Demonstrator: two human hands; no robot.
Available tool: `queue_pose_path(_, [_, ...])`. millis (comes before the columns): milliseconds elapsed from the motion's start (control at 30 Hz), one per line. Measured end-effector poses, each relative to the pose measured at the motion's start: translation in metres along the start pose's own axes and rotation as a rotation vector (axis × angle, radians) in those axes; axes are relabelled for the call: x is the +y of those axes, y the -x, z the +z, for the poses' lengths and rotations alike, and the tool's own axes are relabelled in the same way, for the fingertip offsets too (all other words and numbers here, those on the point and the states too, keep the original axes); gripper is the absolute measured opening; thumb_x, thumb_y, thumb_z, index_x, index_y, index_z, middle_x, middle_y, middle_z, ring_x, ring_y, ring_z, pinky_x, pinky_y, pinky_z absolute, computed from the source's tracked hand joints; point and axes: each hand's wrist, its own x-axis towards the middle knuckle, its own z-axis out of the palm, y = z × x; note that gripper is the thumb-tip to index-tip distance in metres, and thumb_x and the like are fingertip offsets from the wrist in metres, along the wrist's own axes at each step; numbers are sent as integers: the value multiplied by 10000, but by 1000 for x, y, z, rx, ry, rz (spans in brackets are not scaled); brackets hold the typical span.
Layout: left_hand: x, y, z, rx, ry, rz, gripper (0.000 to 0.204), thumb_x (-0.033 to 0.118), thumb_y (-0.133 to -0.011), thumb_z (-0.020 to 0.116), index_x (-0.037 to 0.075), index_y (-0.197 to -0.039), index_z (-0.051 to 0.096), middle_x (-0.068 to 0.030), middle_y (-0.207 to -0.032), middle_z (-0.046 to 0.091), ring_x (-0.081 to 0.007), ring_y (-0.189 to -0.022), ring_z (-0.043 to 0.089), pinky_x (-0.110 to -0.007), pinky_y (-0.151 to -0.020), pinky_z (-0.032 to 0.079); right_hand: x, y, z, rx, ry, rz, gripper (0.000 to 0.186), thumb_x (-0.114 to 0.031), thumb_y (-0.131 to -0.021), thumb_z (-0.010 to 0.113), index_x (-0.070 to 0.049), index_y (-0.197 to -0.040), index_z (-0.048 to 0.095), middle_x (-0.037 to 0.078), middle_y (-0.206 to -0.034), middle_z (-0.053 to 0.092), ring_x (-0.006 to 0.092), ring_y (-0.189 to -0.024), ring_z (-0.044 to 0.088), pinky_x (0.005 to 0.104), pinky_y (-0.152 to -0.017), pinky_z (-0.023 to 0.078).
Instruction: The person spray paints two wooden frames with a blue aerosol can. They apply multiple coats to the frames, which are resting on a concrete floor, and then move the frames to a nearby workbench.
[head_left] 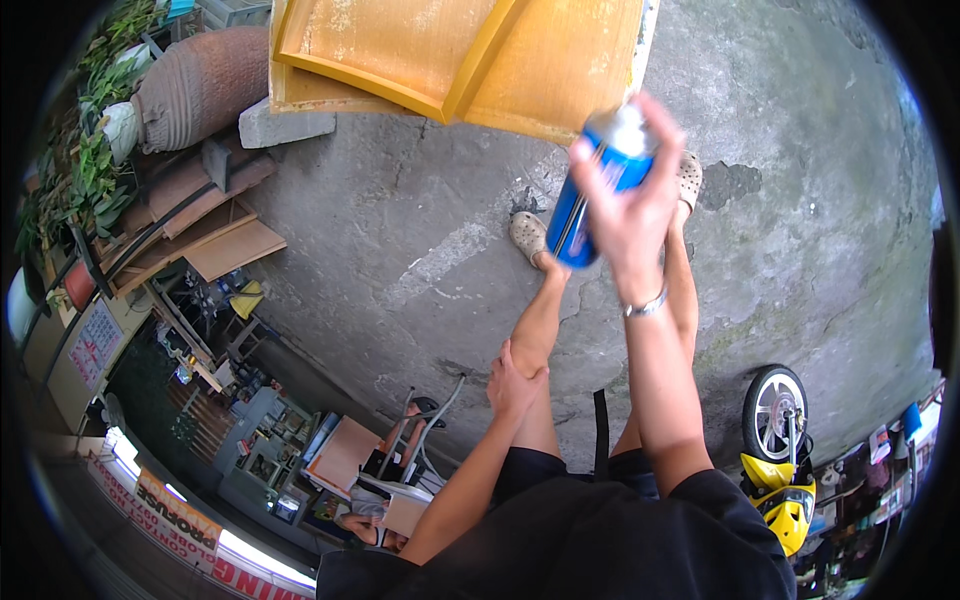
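In my right hand (635, 205) is a blue spray can (585, 210) with a silver top, tilted and a little blurred, with my fingertips near its top. Just beyond it lie yellow-painted panels with raised frames (540, 70), near the top of the view. My left hand (515, 380) grips my bent left leg around the knee (535, 340). My feet, in beige clogs (530, 240), are apart on the grey concrete.
A large clay pot (205, 85), concrete block (285, 125) and stacked boards (230, 245) are at the left. A person (365, 525) and metal-framed chair (430, 410) are lower left. A yellow motorbike (780, 500) stands lower right. Cracked concrete ground (820, 250) surrounds me.
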Motion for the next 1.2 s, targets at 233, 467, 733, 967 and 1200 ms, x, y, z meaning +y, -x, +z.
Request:
queue_pose_path(233, [10, -1, 0, -8, -34, 7, 1063, 484, -740, 864, 142, -1579, 306, -242, -1363, 581, -431, -1206, 625, -523, -1012, 521, -38, 101, -16, -496, -49, 72, 718, -117, -779, 870, -46, -1410, 532, 197, -1230, 649, 332, -1108, 675, 426, -955, 545])
queue_pose_path(467, [17, -1, 5, 1, -30, -22, 1058, 489, -738, 858, 148, -1574, 308, -254, -1354, 581, -428, -1204, 627, -517, -1005, 526, -13, -9, -6, -237, -41, 9, 658, -215, -829, 850, -47, -1388, 546, 189, -1190, 659, 372, -1053, 684, 438, -928, 554])
queue_pose_path(733, [43, 2, 2, -19, -59, -43, 1042, 499, -746, 847, 148, -1571, 317, -240, -1331, 583, -427, -1183, 631, -513, -991, 529, 16, -183, -20, 153, 24, -111, 574, -141, -886, 792, -49, -1383, 521, 95, -1025, 680, 222, -874, 656, 369, -833, 553])
queue_pose_path(967, [59, 4, 4, -27, -72, -51, 1035, 507, -744, 846, 155, -1566, 326, -237, -1332, 578, -426, -1185, 629, -513, -987, 529, 35, -216, -41, 246, 82, -266, 575, -93, -909, 769, -58, -1409, 488, 92, -1062, 680, 153, -904, 650, 314, -812, 547])
queue_pose_path(1200, [56, 3, 4, -18, -95, -55, 1049, 507, -742, 848, 162, -1572, 307, -237, -1337, 573, -425, -1167, 639, -512, -981, 533, 0, -78, -37, -321, -23, -91, 682, -254, -822, 852, -102, -1413, 546, 175, -1121, 649, 339, -1069, 697, 405, -865, 579])
